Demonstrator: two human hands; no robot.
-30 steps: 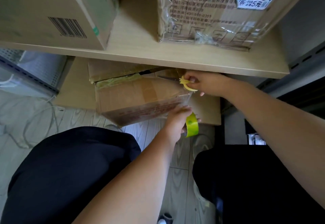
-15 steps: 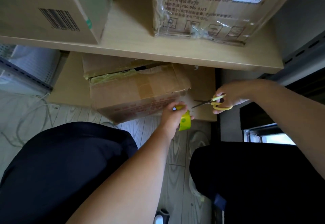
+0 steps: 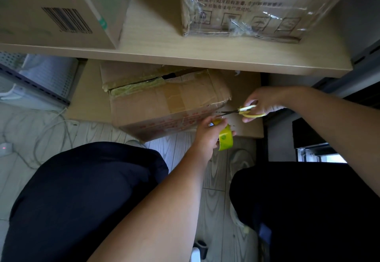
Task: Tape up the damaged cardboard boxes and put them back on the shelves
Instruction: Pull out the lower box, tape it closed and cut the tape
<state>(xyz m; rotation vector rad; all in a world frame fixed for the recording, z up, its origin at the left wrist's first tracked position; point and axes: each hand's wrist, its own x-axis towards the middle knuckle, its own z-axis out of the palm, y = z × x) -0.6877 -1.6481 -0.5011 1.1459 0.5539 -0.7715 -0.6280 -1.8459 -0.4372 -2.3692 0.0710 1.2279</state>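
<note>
Cardboard box [image 3: 164,105] sitting on bottom shelf [image 3: 86,97], top seam still gaping. Left hand [image 3: 207,136] gripping tape roll [image 3: 225,138]; right hand [image 3: 261,103] gripping scissors [image 3: 242,112], blades nearing tape. Advising: keeping strip taut, cutting near roll.

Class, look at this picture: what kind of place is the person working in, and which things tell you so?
Probably a stockroom or shop storage area: cardboard boxes sit on a wooden shelf, one bears a barcode, and metal racking stands alongside.
</note>
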